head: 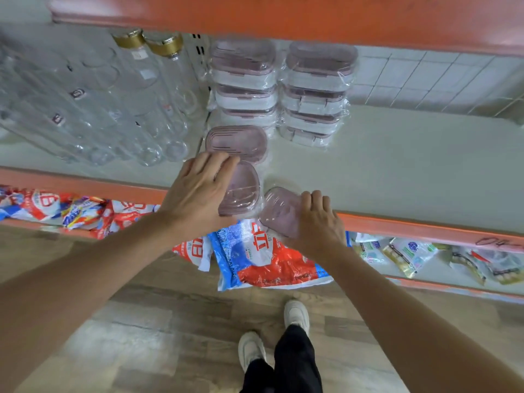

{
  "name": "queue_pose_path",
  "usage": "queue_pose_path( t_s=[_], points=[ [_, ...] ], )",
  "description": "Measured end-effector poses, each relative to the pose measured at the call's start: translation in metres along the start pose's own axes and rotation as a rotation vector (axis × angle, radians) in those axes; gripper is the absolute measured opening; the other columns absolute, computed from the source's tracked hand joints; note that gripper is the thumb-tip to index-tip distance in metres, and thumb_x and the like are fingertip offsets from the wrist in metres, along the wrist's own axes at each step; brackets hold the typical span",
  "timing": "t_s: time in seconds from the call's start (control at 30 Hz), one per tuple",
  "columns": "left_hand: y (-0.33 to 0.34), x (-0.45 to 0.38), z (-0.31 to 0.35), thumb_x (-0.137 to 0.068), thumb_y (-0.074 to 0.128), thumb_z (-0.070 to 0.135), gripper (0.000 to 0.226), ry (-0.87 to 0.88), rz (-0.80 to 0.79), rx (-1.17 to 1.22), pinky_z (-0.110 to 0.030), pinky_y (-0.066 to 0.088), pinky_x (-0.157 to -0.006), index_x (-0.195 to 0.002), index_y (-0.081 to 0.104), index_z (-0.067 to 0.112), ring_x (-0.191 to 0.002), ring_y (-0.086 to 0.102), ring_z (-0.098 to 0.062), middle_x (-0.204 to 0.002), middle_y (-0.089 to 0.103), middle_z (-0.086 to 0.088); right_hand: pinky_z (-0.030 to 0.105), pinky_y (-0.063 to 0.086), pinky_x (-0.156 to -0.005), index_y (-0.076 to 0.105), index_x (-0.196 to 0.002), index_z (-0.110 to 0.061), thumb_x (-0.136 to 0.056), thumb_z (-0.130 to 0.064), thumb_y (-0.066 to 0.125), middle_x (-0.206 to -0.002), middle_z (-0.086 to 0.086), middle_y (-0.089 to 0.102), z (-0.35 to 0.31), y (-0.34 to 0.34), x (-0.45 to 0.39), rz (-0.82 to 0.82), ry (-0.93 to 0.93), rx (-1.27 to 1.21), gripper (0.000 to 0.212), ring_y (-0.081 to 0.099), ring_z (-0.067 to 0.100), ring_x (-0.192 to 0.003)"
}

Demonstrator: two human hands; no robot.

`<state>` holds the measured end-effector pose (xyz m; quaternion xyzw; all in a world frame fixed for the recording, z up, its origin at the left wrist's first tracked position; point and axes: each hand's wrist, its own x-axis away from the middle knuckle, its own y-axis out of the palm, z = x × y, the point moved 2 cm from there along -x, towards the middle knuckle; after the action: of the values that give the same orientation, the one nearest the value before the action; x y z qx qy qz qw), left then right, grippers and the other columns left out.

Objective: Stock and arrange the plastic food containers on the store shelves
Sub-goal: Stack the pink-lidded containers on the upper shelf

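Two stacks of wrapped plastic food containers with mauve lids stand at the back of the shelf, a left stack [245, 83] and a right stack [317, 92]. In front of the left stack lies a single container [236, 143]. My left hand [198, 191] grips another wrapped container [241, 191] just in front of it, near the shelf's front. My right hand [317, 219] holds a third container [279, 211] at the shelf's front edge, partly overhanging it.
Glass bottles and jars [113, 109] fill the shelf's left part. The pale shelf board [397, 165] has an orange front rail [425, 228]. Bright detergent bags [263, 256] and small packets [408, 253] lie on the shelf below. My feet stand on a wood-pattern floor.
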<state>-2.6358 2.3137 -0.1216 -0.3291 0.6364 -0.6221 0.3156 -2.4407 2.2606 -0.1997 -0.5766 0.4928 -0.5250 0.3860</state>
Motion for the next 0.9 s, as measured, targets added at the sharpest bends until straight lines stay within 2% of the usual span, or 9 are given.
queue_pose_path(
  t_s=[0.1, 0.2, 0.37, 0.57, 0.67, 0.77, 0.9],
  points=[
    [-0.013, 0.025, -0.016, -0.053, 0.084, 0.043, 0.102, -0.035, -0.036, 0.003, -0.040, 0.033, -0.095, -0.136, 0.042, 0.002, -0.115, 0.042, -0.032, -0.127, 0.047, -0.014, 0.036, 0.041, -0.089, 0.034, -0.124, -0.007, -0.064, -0.069, 0.067, -0.121, 0.007, 0.037, -0.004, -0.016, 0.005, -0.059, -0.009, -0.092, 0.093, 0.036, 0.025, -0.113],
    [-0.026, 0.053, -0.033, -0.053, 0.084, 0.042, 0.101, -0.147, -0.027, 0.076, -0.040, 0.031, -0.097, -0.136, 0.042, 0.005, -0.116, 0.040, -0.031, -0.128, 0.044, -0.012, 0.039, 0.041, -0.089, 0.037, -0.122, -0.007, -0.062, -0.078, 0.058, -0.117, 0.008, 0.039, -0.021, -0.040, 0.012, -0.054, -0.074, -0.062, 0.095, 0.038, 0.027, -0.111],
    [-0.055, 0.097, -0.051, -0.052, 0.085, 0.041, 0.100, -0.326, 0.037, 0.168, -0.042, 0.030, -0.097, -0.136, 0.044, 0.007, -0.116, 0.041, -0.032, -0.128, 0.044, -0.011, 0.038, 0.036, -0.090, 0.033, -0.130, -0.016, -0.065, -0.072, 0.063, -0.118, 0.006, 0.035, -0.065, -0.087, 0.032, -0.041, -0.271, 0.056, 0.091, 0.036, 0.025, -0.110],
    [-0.115, 0.131, -0.074, -0.054, 0.084, 0.045, 0.101, -0.289, 0.026, 0.275, -0.039, 0.035, -0.096, -0.139, 0.041, 0.012, -0.115, 0.041, -0.026, -0.129, 0.043, -0.006, 0.037, 0.029, -0.094, 0.030, -0.135, -0.020, -0.066, -0.059, 0.068, -0.120, 0.005, 0.030, -0.118, -0.143, 0.061, -0.033, -0.535, 0.172, 0.089, 0.028, 0.024, -0.113],
    [-0.153, 0.135, -0.083, -0.056, 0.083, 0.047, 0.101, -0.290, 0.101, 0.300, -0.038, 0.035, -0.098, -0.141, 0.039, 0.015, -0.119, 0.039, -0.024, -0.130, 0.041, -0.005, 0.038, 0.027, -0.097, 0.027, -0.138, -0.022, -0.065, -0.049, 0.069, -0.122, 0.005, 0.026, -0.140, -0.187, 0.063, 0.017, -0.627, 0.213, 0.089, 0.024, 0.024, -0.117],
    [-0.195, 0.129, -0.085, -0.058, 0.083, 0.045, 0.098, -0.264, 0.225, 0.382, -0.038, 0.036, -0.101, -0.141, 0.038, 0.018, -0.121, 0.038, -0.023, -0.128, 0.042, -0.003, 0.038, 0.028, -0.094, 0.032, -0.134, -0.023, -0.061, -0.053, 0.068, -0.120, 0.003, 0.029, -0.153, -0.238, 0.066, 0.143, -0.655, 0.229, 0.087, 0.028, 0.024, -0.117],
    [-0.245, 0.111, -0.083, -0.059, 0.087, 0.040, 0.093, -0.203, 0.383, 0.467, -0.043, 0.038, -0.100, -0.136, 0.043, 0.011, -0.118, 0.042, -0.027, -0.124, 0.047, -0.010, 0.036, 0.028, -0.088, 0.037, -0.131, -0.022, -0.054, -0.065, 0.065, -0.117, 0.003, 0.031, -0.148, -0.296, 0.066, 0.284, -0.667, 0.217, 0.092, 0.028, 0.021, -0.108]
  ],
)
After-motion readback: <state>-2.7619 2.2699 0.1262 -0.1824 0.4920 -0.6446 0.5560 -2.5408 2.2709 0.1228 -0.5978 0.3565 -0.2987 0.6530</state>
